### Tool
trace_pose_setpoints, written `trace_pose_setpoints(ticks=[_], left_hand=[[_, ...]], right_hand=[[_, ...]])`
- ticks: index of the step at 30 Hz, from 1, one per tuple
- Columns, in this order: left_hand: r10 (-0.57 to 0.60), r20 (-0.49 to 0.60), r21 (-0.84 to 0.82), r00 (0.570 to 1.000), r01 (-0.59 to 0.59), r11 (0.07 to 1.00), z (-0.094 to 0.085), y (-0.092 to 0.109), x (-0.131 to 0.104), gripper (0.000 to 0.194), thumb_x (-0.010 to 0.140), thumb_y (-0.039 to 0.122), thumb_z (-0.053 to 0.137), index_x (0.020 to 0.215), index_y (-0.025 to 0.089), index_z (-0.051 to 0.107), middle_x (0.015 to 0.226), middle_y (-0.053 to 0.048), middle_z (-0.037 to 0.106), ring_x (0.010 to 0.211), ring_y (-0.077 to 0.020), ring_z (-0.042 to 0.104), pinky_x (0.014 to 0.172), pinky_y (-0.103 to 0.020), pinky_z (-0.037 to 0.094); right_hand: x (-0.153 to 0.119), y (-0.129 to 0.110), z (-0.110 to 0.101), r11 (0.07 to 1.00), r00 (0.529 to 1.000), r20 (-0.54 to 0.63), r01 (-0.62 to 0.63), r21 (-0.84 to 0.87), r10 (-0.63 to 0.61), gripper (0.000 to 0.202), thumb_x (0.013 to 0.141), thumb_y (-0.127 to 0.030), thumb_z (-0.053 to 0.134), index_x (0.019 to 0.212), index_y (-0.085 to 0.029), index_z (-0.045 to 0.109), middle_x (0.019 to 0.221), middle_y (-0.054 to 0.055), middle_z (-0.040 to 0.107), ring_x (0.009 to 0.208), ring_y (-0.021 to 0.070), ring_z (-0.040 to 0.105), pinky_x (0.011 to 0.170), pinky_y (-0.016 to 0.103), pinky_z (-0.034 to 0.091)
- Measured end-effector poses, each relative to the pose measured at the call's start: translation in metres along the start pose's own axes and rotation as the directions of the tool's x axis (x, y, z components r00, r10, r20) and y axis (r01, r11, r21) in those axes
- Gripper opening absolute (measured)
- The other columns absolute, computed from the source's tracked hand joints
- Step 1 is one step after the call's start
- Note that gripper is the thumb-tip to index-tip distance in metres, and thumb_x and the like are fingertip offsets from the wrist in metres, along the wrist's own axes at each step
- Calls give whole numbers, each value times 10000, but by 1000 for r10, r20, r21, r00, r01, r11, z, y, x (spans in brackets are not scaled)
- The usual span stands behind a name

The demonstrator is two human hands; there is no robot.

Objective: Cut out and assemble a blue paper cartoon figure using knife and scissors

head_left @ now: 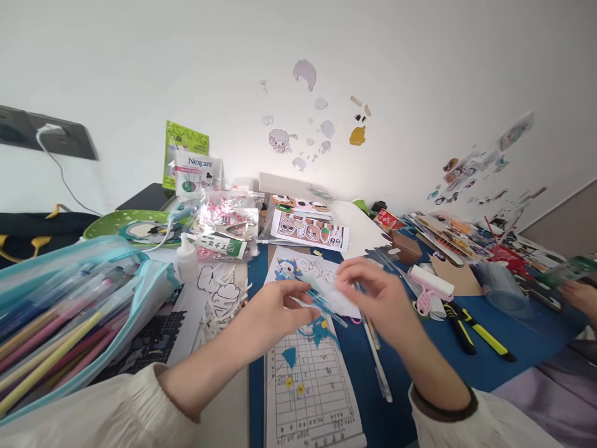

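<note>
My left hand (284,308) hovers over the papers, thumb and fingers apart with nothing visible between them. Opposite it, my right hand (370,295) is curled and blurred by motion; a whitish, see-through piece (344,302) lies by its fingertips, and whether it is held does not show. Thin blue strips (321,300) cross the gap between the hands. Below are a blue paper cutout (319,336), a dark blue triangle (289,357) and small yellow pieces (300,389) on a printed table sheet (321,410). A drawing with a blue character (290,267) lies behind.
A pen pouch (79,317) and a white bottle (187,258) stand on the left. To the right are a pen (380,367), yellow-black pliers (485,333), a pink-handled roller (431,285) and a clear cup (506,292). Another person's hand (581,295) is at the far right.
</note>
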State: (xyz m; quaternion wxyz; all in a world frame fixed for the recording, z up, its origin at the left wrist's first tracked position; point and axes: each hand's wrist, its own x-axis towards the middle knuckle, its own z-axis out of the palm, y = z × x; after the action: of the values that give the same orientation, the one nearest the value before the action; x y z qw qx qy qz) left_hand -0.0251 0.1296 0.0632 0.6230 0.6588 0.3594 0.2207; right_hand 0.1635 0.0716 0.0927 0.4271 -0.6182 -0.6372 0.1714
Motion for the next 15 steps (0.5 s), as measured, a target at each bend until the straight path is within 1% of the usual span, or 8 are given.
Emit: trace_pose_setpoints(ticks=[1, 2, 4, 6, 8, 10, 12, 15], left_hand=[[-8, -16, -1, 1000, 8, 1000, 0, 0, 0, 479, 674, 405, 672, 1083, 157, 652, 1014, -83, 686, 818, -224, 630, 556, -263, 463], [-10, -29, 0, 1000, 10, 1000, -1, 0, 1, 505, 674, 413, 666, 1107, 156, 629, 1045, -92, 680, 832, -229, 636, 563, -269, 466], [-3, -49, 8, 999, 3, 1000, -3, 1, 1, 459, 696, 429, 628, 1074, 170, 620, 1041, -88, 675, 823, -226, 635, 564, -273, 451], [5, -54, 27, 999, -4, 1000, -4, 3, 1, 378, 722, 450, 595, 991, 187, 631, 962, -70, 672, 788, -223, 623, 557, -281, 424], [7, -56, 48, 998, -4, 999, -6, 4, -1, 332, 737, 458, 581, 938, 199, 633, 861, -46, 652, 763, -223, 611, 565, -289, 407], [8, -59, 65, 998, -4, 998, -7, 5, -3, 304, 751, 453, 571, 918, 206, 632, 785, -23, 620, 742, -218, 600, 573, -293, 400], [11, -64, 81, 998, -6, 997, -7, 5, -5, 289, 766, 445, 560, 918, 211, 632, 756, -10, 600, 707, -206, 586, 573, -294, 396], [24, -74, 105, 997, -17, 994, -7, 5, -6, 274, 782, 440, 547, 916, 219, 635, 756, -4, 595, 677, -193, 570, 578, -297, 402]], right_hand=[[5, 10, -10, 993, 993, -30, -114, -20, 113, 191, 794, -411, 632, 759, -223, 639, 913, 37, 677, 913, 215, 624, 829, 337, 482], [12, 21, -20, 982, 983, -37, -182, -48, 180, 230, 826, -437, 597, 814, -212, 644, 916, 42, 686, 906, 217, 633, 825, 342, 490], [24, 46, -34, 957, 962, 12, -269, -112, 272, 233, 862, -400, 588, 833, -180, 660, 890, 55, 707, 885, 227, 657, 810, 354, 509], [32, 69, -37, 924, 935, 84, -324, -201, 346, 201, 887, -335, 610, 820, -156, 672, 906, 58, 713, 883, 214, 669, 819, 360, 527], [36, 85, -31, 894, 909, 142, -338, -295, 391, 193, 923, -323, 606, 987, -149, 662, 1025, 54, 689, 907, 193, 665, 809, 380, 550], [36, 96, -21, 866, 900, 156, -325, -381, 406, 239, 938, -323, 594, 1112, -163, 630, 1131, 64, 656, 946, 197, 655, 812, 393, 558], [34, 101, -13, 837, 908, 136, -296, -460, 396, 264, 942, -322, 587, 1158, -174, 614, 1181, 72, 635, 974, 208, 646, 823, 400, 556], [29, 104, -4, 789, 936, 75, -245, -564, 345, 267, 942, -318, 587, 1166, -176, 609, 1195, 78, 628, 992, 210, 640, 842, 413, 548]])
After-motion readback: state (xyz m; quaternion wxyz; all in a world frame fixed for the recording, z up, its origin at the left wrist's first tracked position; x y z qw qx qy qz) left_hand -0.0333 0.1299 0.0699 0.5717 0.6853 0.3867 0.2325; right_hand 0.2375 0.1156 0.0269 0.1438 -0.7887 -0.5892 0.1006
